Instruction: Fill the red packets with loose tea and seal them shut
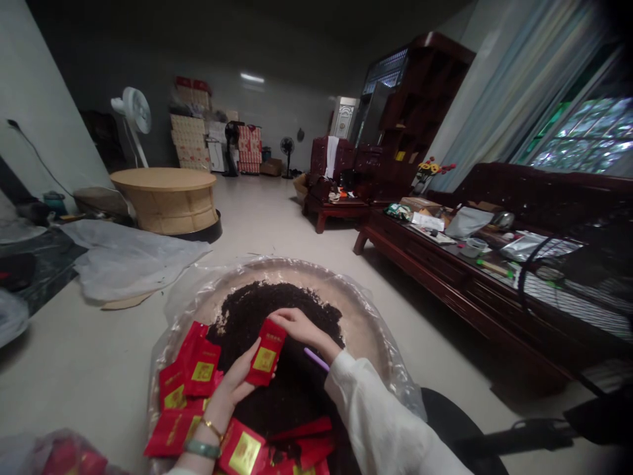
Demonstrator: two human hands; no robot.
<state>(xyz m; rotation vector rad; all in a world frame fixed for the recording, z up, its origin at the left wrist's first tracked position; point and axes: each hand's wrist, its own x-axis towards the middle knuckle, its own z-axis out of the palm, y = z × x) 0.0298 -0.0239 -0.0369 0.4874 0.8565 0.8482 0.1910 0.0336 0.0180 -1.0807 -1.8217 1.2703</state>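
My left hand point(243, 373) is wrapped round the lower part of a red packet point(268, 348) with a gold label. At the packet's top corner, my right hand point(295, 324) pinches the edge between thumb and fingers. Beneath both hands, a heap of dark loose tea-like leaves point(277, 300) lies in a wide round basket point(360, 310) lined with clear plastic. More red packets point(202, 369) are piled at the basket's left side, and others point(242, 452) lie near its front. A purple stick-like handle point(316, 359) shows beside my right wrist, its other end hidden.
A dark wooden table point(445, 270) covered with bags and papers stands at the right. A black fan point(558, 290) is close on my right. Clear plastic sheeting point(133, 257) lies on the floor at left, before a round woven stand point(165, 198). A bag of red packets point(69, 455) sits bottom left.
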